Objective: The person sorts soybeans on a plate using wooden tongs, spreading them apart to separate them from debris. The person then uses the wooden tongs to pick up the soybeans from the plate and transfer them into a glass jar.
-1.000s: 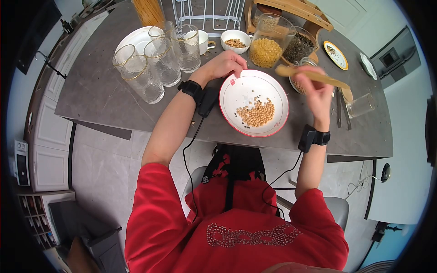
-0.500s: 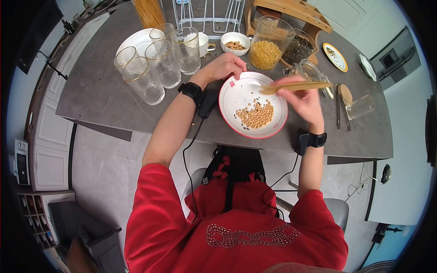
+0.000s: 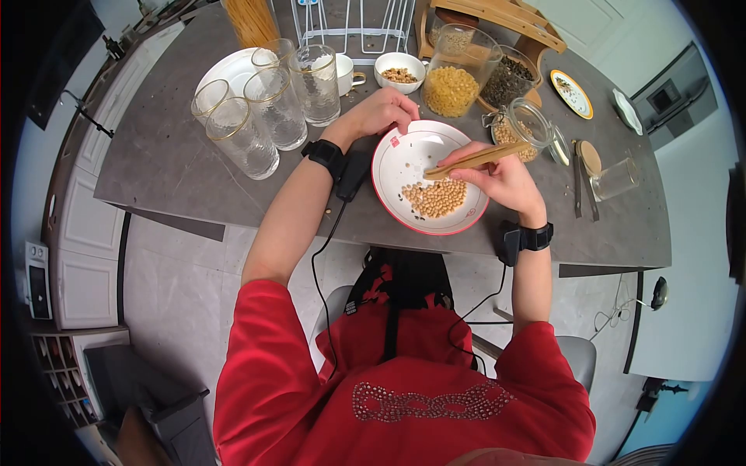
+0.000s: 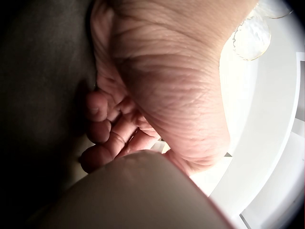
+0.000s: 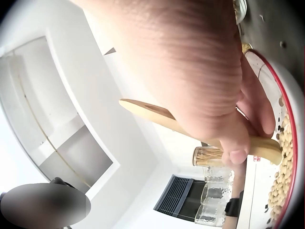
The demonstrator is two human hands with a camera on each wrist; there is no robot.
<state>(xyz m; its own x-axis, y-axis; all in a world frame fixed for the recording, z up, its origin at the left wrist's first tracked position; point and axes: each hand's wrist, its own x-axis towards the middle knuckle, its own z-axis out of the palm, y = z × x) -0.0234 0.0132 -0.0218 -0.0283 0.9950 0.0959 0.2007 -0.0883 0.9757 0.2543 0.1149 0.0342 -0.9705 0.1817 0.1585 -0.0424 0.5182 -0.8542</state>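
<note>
A white plate with a red rim [image 3: 398, 180] holds pale round beans [image 3: 437, 200] and a few dark bits. The left hand [image 3: 381, 113] grips its upper left rim; in the left wrist view the fingers [image 4: 102, 155] curl behind the plate's edge [image 4: 138, 191]. Over the plate's right side, the right hand [image 3: 501, 180] pinches wooden tongs [image 3: 482, 158], their tips low at the upper edge of the beans. From the right wrist, the tongs [image 5: 157, 113] run under the palm, tips beside the beans [image 5: 281, 183].
Several gold-rimmed glasses [image 3: 276, 116] stand left. Behind the plate are a bowl of nuts [image 3: 400, 75], a jar of yellow pasta [image 3: 452, 89] and a dark-filled jar [image 3: 509, 78]. An open jar of beans [image 3: 517, 128] lies tilted right, near an empty glass [image 3: 616, 180].
The right hand has moved left and down from beside the open bean jar to over the plate, with the tongs in its grip. The left hand keeps its place at the rim.
</note>
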